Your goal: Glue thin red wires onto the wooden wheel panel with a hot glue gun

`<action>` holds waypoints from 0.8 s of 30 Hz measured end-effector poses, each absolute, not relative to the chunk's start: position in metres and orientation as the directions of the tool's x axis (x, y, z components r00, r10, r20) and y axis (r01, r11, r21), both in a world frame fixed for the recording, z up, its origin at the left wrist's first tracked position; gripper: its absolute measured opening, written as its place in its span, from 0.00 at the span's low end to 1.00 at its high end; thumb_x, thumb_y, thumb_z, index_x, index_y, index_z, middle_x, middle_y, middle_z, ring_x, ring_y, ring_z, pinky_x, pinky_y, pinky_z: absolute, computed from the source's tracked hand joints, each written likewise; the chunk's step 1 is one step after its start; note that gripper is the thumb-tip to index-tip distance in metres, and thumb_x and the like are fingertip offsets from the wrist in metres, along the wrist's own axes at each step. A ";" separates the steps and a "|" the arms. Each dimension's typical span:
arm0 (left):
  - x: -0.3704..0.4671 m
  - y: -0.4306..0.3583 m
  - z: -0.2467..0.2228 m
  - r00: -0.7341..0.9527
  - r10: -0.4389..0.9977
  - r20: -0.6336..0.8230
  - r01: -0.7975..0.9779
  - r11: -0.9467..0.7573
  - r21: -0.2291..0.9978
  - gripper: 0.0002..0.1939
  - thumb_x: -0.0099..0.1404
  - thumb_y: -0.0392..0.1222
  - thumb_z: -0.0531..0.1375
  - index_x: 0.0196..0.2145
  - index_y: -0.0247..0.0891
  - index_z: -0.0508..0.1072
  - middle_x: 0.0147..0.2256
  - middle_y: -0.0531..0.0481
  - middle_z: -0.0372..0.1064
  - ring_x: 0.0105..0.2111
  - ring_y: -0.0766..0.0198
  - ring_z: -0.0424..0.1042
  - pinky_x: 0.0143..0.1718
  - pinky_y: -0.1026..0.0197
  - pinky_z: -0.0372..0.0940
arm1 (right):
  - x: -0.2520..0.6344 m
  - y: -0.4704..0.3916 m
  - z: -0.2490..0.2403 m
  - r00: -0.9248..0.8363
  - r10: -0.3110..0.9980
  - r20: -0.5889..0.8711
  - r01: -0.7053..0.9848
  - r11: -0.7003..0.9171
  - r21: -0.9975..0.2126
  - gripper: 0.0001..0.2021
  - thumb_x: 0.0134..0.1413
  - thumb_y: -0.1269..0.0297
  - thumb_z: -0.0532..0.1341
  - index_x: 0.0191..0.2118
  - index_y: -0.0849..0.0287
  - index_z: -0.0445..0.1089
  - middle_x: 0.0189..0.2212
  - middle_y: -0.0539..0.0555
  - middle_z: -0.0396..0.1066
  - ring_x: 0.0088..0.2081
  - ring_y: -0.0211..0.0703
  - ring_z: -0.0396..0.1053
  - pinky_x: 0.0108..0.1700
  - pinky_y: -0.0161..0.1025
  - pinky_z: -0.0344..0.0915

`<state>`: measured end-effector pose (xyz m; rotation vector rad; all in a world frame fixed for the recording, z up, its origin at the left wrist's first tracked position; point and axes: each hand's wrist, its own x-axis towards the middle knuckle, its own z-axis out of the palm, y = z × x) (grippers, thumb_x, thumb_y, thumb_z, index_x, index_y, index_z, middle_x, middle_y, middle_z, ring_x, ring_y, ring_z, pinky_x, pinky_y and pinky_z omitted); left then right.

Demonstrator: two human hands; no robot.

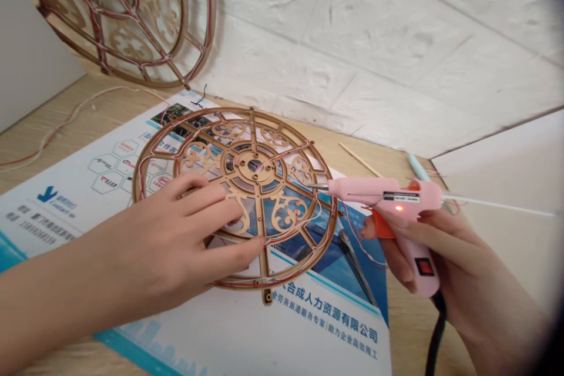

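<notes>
A round gold openwork frame (pixel 261 205) with scroll ornaments lies on a printed sheet. Thin red and white wires (pixel 294 231) run along its ribs and rim. My left hand (pixel 194 238) rests over the frame's near left part with its fingers apart; the thumb presses near a wire by the lower rib. In my right hand (pixel 423 252) is a pink hot glue gun (pixel 374 189), my fingers around its grip and by the orange trigger. Its metal nozzle is just over the frame's right side; contact cannot be made out. A red-orange light glows on its body.
A second gold frame (pixel 183 29) with wires leans against the white wall (pixel 352 29) at the back left. The printed sheet (pixel 308 352) covers much of the wooden table. A wooden stick (pixel 359 158) and a light-blue rod (pixel 418 167) lie behind the glue gun. Loose wire (pixel 57 129) trails left.
</notes>
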<state>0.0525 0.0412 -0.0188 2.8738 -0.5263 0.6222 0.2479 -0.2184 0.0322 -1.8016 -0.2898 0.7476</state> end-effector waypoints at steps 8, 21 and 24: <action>0.055 0.041 -0.018 0.836 -0.319 0.446 -0.385 -0.921 0.063 0.16 0.76 0.35 0.50 0.52 0.47 0.73 0.41 0.49 0.70 0.40 0.55 0.65 0.50 0.47 0.54 | 0.250 -0.223 0.042 0.736 0.601 -0.312 -0.303 -0.120 -0.946 0.11 0.60 0.55 0.65 0.44 0.53 0.77 0.22 0.51 0.72 0.12 0.31 0.49 0.16 0.39 0.35; 0.054 0.040 -0.015 0.843 -0.306 0.443 -0.359 -0.933 0.038 0.19 0.72 0.31 0.49 0.50 0.47 0.73 0.39 0.48 0.71 0.39 0.54 0.67 0.48 0.48 0.57 | 0.244 -0.229 0.032 0.676 0.614 -0.408 -0.275 -0.304 -0.912 0.20 0.60 0.44 0.66 0.27 0.56 0.74 0.09 0.50 0.61 0.10 0.33 0.48 0.15 0.36 0.35; 0.053 0.038 -0.014 0.846 -0.294 0.445 -0.350 -0.936 0.046 0.21 0.70 0.29 0.48 0.51 0.47 0.72 0.41 0.48 0.71 0.40 0.53 0.67 0.50 0.47 0.56 | 0.247 -0.225 0.034 0.772 0.512 -0.377 -0.240 -0.314 -0.919 0.20 0.60 0.44 0.66 0.28 0.56 0.74 0.11 0.51 0.63 0.11 0.35 0.52 0.15 0.36 0.39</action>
